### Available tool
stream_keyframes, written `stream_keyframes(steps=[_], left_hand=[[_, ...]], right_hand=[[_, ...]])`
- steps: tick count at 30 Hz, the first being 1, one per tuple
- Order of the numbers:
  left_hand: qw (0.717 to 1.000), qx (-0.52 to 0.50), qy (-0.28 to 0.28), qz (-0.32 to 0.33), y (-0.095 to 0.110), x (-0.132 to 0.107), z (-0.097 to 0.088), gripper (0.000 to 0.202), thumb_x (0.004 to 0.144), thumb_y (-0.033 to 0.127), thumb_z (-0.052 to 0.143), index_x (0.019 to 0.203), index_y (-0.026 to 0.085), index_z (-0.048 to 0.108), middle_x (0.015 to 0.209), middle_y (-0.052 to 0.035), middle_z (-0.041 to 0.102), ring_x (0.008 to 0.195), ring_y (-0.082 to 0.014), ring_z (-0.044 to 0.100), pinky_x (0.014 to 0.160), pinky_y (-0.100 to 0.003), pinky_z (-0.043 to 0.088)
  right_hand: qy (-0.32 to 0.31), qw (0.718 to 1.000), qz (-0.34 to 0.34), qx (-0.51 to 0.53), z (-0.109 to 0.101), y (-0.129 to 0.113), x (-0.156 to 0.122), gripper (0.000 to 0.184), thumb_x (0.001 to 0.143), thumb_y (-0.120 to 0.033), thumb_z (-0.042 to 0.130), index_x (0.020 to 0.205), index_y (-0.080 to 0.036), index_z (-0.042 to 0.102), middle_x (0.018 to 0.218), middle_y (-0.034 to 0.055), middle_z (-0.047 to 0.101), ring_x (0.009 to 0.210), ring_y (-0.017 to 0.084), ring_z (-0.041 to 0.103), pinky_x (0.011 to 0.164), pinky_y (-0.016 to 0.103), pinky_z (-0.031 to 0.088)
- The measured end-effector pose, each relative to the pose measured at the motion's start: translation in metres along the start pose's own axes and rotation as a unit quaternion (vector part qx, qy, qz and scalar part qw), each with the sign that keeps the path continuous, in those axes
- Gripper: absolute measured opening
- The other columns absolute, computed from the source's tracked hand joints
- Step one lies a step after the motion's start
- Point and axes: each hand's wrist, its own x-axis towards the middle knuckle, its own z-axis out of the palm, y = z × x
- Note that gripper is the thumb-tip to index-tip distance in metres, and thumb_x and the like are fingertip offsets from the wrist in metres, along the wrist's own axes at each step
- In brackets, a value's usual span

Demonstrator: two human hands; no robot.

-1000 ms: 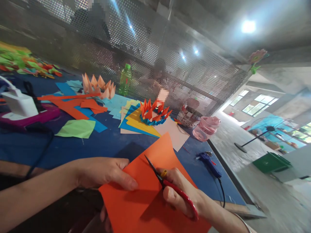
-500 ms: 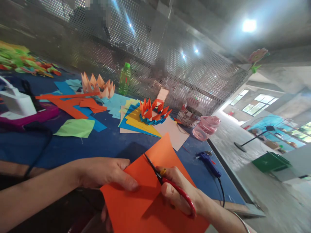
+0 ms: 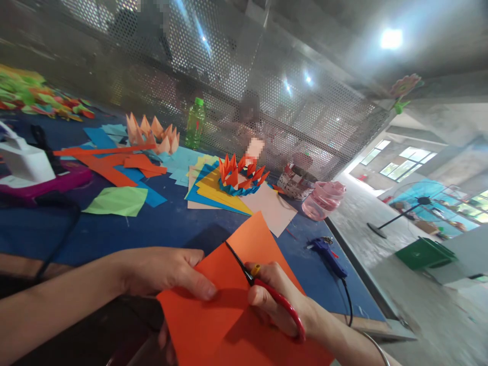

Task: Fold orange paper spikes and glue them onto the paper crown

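My left hand [image 3: 175,274] grips an orange sheet of paper [image 3: 213,335] by its left side, thumb on top and the other fingers beneath. In my right hand [image 3: 276,292] is a pair of scissors with red handles [image 3: 292,312]. Their dark blades lie across the sheet's upper part, pointing up and left, with the tip at its left edge. One blade is hidden under the paper. Beyond the sheet, on the blue table [image 3: 168,231], stands a folded orange and blue paper lotus [image 3: 244,178] on several coloured sheets [image 3: 221,195].
A blue glue gun [image 3: 330,259] with a cord lies right, near the table edge. Behind are a pink jar [image 3: 324,201], a woven basket [image 3: 297,180], a green-capped bottle [image 3: 195,124] and a peach paper lotus [image 3: 152,134]. A white charger [image 3: 26,165] sits left.
The scissors and my right hand have shifted very slightly left and down, and the upper tip of the orange sheet has moved a little left. My left hand keeps its hold.
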Motion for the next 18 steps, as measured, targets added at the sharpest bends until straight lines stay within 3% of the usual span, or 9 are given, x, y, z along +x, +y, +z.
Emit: stream_keyframes(steps=[8,18], left_hand=[[1.0,-0.013,0.007,-0.001,0.001,-0.001,0.002,0.04,0.068,0.029,0.071,0.106,0.016,0.072,0.089,-0.0055,0.076,0.073,-0.0243,0.07,0.077,-0.035,0.056],[1.0,0.007,0.02,-0.002,-0.002,0.001,0.0,0.036,0.069,0.031,0.071,0.101,0.015,0.073,0.093,-0.0079,0.076,0.079,-0.027,0.071,0.075,-0.035,0.056]], right_hand=[[-0.008,1.0,-0.012,0.004,0.0,0.002,-0.002,0.07,0.08,-0.082,0.034,0.081,-0.014,0.053,0.056,-0.0025,0.041,0.052,0.008,0.036,0.044,0.022,0.025],[0.003,1.0,-0.018,0.011,0.0,-0.007,-0.001,0.072,0.077,-0.084,0.033,0.079,-0.014,0.052,0.061,-0.0013,0.044,0.054,0.008,0.038,0.045,0.021,0.026]])
